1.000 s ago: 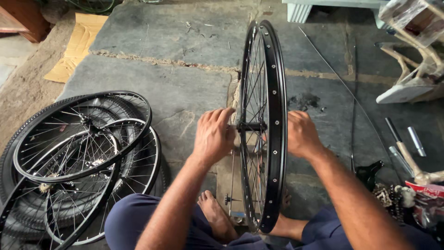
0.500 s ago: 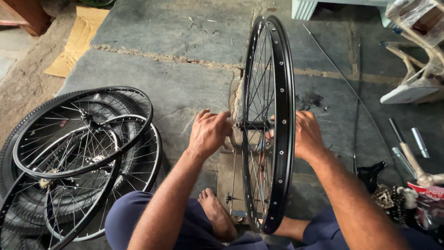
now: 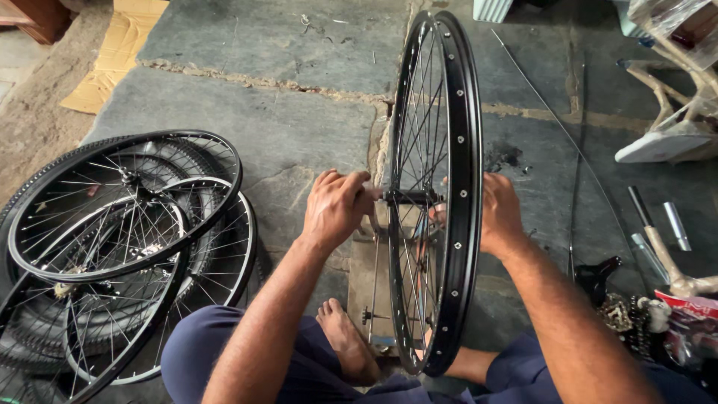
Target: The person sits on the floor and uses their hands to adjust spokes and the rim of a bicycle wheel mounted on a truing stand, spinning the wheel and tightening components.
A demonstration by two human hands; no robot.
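Note:
A black spoked bicycle wheel (image 3: 464,172) stands upright on edge in front of me, between my knees. My left hand (image 3: 335,209) grips the left end of its hub axle (image 3: 407,197) with curled fingers. On the other side of the rim, my right hand (image 3: 497,213) holds the right end of the axle; its fingers are partly hidden behind the spokes. The wheel's lower part rests on a small stand (image 3: 372,295) on the floor by my bare foot (image 3: 345,340).
A stack of black wheels and tyres (image 3: 123,224) lies on the stone floor at left. A long thin rod (image 3: 557,123), metal tools (image 3: 658,232) and a chain (image 3: 624,310) lie at right. Cardboard (image 3: 112,63) lies at the far left.
The view has moved closer and the wheel has shifted slightly right. Both hands stay on the axle ends, and the left fingers have curled tighter.

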